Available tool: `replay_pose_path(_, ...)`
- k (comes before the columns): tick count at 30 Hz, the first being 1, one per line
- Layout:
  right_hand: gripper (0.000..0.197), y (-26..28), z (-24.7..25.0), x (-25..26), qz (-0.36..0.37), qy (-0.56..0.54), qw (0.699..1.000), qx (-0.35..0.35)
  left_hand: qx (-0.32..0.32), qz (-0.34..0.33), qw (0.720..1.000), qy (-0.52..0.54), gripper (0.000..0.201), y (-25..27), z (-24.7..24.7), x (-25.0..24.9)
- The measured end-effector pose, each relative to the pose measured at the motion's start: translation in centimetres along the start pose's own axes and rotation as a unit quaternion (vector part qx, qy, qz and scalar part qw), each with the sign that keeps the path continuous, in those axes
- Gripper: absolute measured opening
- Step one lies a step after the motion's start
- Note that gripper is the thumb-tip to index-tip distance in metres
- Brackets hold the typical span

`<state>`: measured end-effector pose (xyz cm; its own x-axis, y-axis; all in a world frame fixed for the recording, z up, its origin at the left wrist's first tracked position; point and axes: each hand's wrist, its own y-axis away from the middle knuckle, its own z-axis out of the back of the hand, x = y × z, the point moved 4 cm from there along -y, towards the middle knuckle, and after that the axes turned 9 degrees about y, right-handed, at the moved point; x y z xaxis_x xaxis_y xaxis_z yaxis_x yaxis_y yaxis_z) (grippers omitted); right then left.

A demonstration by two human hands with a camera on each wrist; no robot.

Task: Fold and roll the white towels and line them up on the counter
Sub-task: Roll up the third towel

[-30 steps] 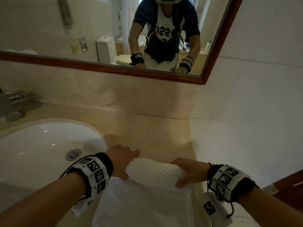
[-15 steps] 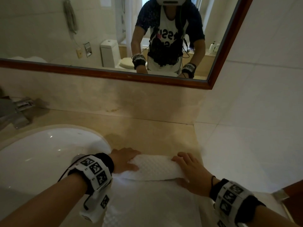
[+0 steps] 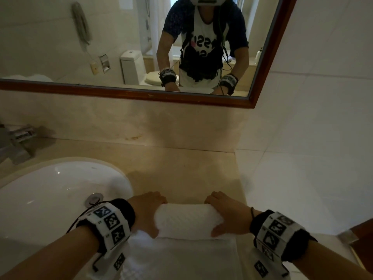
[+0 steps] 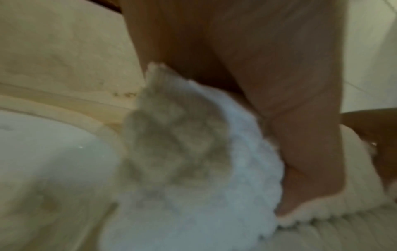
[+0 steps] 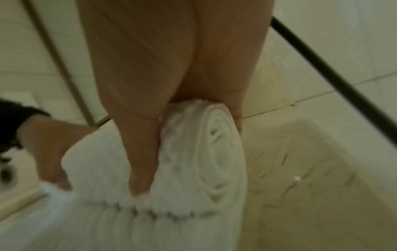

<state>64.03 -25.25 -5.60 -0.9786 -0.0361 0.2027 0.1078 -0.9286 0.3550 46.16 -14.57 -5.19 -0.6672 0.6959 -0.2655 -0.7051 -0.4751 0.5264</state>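
Bathroom vanity, dim light. A white waffle-weave towel (image 3: 187, 220) lies on the beige stone counter (image 3: 181, 168), just right of the oval sink (image 3: 50, 199), partly rolled into a fat cylinder. The unrolled flat part runs toward the person, reaching the counter's near edge.

Left hand (image 3: 146, 213) cups the roll's left end: fingers curled over the top and far side, thumb on the near face. Right hand (image 3: 227, 217) does likewise at the right end, thumb tucked at the seam where roll meets flat cloth. Both are closed around the roll. The right wrist view shows the spiral layers of the end face (image 5: 217, 156) quite neatly stacked; the left wrist view is blurred, its end looks looser.

Handling, by judgement: light, soft, compressible, textured enough not to slip, but with no stiffness, so the roll will slacken or telescope if pressure falls unevenly. Best hold is as now, at both ends, palms on top, pressing evenly. Roughly half the rolling of this towel looks left.

Mirror (image 3: 260, 57) above; faucet (image 3: 18, 142) at far left.
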Motion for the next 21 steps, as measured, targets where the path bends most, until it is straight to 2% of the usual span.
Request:
replay_pose_path(3,0.060,0.3,0.5,0.3,0.013,0.114,0.989,-0.090,-0.082,-0.010,0.996,-0.043,0.067,-0.2,0.7,0.1)
replay_pose_path(4,0.063,0.2,0.6,0.1,0.004,0.169,0.979,-0.115,-0.101,-0.026,0.992,-0.070,0.070,-0.4,0.9,0.0)
replay_pose_path(6,0.071,0.1,1.1,0.0,-0.016,0.206,0.964,-0.164,-0.143,-0.032,0.979,-0.144,0.077,-0.9,1.4,0.2)
replay_pose_path(7,0.072,0.1,0.9,-0.1,-0.014,0.190,0.971,-0.146,-0.154,-0.026,0.978,-0.140,0.081,-0.7,1.6,0.2)
replay_pose_path(8,0.071,0.0,0.6,-0.3,-0.004,0.168,0.977,-0.133,-0.181,-0.054,0.971,-0.145,0.085,-0.6,1.6,0.0)
replay_pose_path(10,0.071,0.3,0.4,-1.0,-0.011,0.072,0.995,-0.073,-0.126,-0.067,0.985,-0.102,0.088,-0.8,0.8,0.3)
replay_pose_path(11,0.071,0.4,0.7,-1.3,-0.025,0.011,0.999,-0.037,-0.073,-0.058,0.993,-0.070,0.089,-0.9,0.7,0.7)
replay_pose_path(14,0.062,0.1,1.6,-1.7,-0.074,-0.116,0.988,0.064,0.053,0.001,0.996,0.077,0.090,-1.4,1.4,1.9)
replay_pose_path(16,0.066,-0.3,1.3,-1.9,-0.107,-0.132,0.981,0.092,0.059,0.011,0.993,0.104,0.090,-1.6,1.9,2.0)
replay_pose_path(18,0.066,-0.9,1.0,-1.8,-0.098,-0.088,0.990,0.056,0.017,0.011,0.999,0.029,0.083,-1.7,2.4,2.1)
replay_pose_path(20,0.063,-1.4,1.2,-1.2,-0.057,0.027,0.997,-0.053,-0.049,0.000,0.997,-0.052,0.076,-1.6,2.6,2.2)
replay_pose_path(21,0.064,-1.4,1.3,-1.1,-0.048,0.109,0.987,-0.106,-0.085,-0.013,0.993,-0.081,0.075,-1.5,2.6,2.0)
